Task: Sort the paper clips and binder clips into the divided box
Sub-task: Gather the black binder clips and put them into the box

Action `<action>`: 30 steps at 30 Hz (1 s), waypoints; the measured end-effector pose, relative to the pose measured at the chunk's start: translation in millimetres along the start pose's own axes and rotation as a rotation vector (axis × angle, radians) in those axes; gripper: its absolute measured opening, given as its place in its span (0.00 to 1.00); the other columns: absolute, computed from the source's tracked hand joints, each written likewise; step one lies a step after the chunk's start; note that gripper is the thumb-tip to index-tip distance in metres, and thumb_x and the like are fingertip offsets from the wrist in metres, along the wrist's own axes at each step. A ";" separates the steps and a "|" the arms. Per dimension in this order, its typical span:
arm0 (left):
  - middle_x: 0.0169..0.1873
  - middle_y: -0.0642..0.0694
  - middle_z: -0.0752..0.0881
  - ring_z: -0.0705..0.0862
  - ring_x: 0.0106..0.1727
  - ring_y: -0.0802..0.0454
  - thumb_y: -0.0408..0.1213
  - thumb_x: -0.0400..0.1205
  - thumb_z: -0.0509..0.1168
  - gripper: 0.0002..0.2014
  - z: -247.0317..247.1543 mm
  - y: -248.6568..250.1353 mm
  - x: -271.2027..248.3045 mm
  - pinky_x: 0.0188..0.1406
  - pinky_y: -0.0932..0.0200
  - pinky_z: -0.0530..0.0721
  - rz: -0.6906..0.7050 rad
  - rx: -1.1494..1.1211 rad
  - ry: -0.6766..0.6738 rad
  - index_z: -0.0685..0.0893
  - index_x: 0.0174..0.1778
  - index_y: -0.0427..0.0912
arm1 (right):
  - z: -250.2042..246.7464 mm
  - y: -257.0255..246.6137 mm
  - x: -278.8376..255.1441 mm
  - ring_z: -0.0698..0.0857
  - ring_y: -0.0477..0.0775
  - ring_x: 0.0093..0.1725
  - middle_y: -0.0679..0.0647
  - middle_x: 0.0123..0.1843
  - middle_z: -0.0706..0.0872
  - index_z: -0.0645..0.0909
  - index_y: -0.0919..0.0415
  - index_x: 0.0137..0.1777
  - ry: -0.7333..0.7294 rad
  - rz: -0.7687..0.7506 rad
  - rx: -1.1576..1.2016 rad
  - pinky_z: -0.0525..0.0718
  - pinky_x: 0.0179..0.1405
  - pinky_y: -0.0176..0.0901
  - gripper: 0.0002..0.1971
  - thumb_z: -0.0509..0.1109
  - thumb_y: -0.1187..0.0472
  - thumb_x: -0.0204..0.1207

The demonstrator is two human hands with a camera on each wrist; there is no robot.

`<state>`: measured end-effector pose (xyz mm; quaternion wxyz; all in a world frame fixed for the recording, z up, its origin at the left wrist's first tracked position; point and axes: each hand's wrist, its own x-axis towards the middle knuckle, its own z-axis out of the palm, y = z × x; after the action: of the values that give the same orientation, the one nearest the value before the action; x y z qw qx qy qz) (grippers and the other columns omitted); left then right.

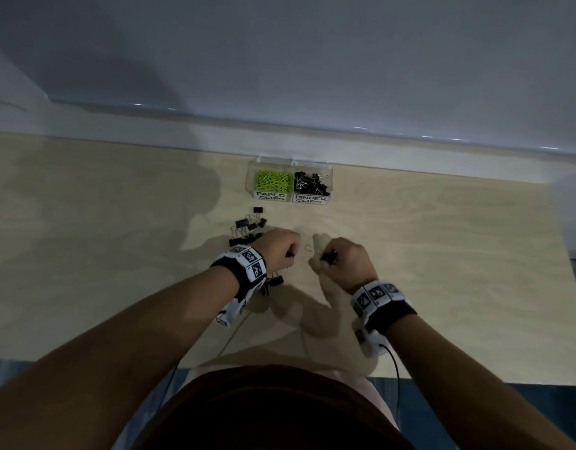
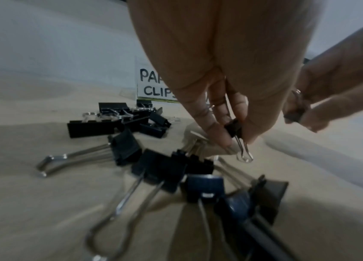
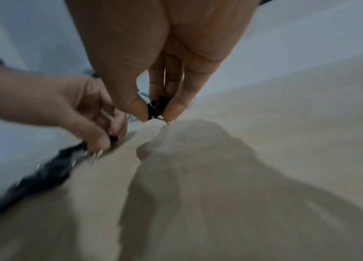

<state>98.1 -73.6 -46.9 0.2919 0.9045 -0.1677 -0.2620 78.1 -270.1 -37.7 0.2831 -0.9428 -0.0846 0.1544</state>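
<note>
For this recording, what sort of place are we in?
Probably a desk or worktable against a wall, set up for sorting: a pale wooden tabletop, a labelled clear divided box, and loose binder clips beside the hands.

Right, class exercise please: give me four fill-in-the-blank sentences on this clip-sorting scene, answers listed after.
1. Each hand, left hand and right hand, pinches a small ____ clip.
2. The paper clips in the box are ____ in colour.
3. The loose binder clips lie nearest the ____ hand.
4. The box has ____ compartments.

Answers: binder; green; left; two
</note>
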 end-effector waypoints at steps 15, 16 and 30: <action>0.57 0.40 0.80 0.81 0.55 0.45 0.38 0.76 0.72 0.16 -99.8 37.5 65.4 0.59 0.51 0.80 -0.068 0.018 0.325 0.82 0.58 0.39 | -50.7 -36.2 96.7 0.85 0.59 0.48 0.60 0.58 0.81 0.81 0.63 0.59 0.202 -0.006 -0.069 0.86 0.49 0.51 0.19 0.74 0.63 0.68; 0.58 0.41 0.79 0.81 0.56 0.46 0.39 0.76 0.72 0.17 -97.9 36.2 60.6 0.59 0.52 0.80 -0.063 0.017 0.335 0.81 0.60 0.39 | -44.3 -33.4 86.3 0.85 0.59 0.46 0.59 0.57 0.81 0.82 0.63 0.58 0.216 -0.025 -0.067 0.86 0.48 0.50 0.17 0.73 0.65 0.68; 0.63 0.43 0.77 0.77 0.63 0.45 0.37 0.79 0.68 0.16 8.8 -40.2 -82.9 0.62 0.56 0.75 -0.152 0.172 0.127 0.82 0.63 0.39 | 58.5 -70.8 -18.6 0.78 0.63 0.55 0.61 0.57 0.77 0.84 0.61 0.56 -0.301 -0.125 -0.110 0.75 0.50 0.43 0.12 0.65 0.57 0.78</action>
<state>32.2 -8.5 -46.6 0.2024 0.9511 -0.1019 -0.2100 35.7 -186.5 -39.8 0.2241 -0.9160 -0.1931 0.2709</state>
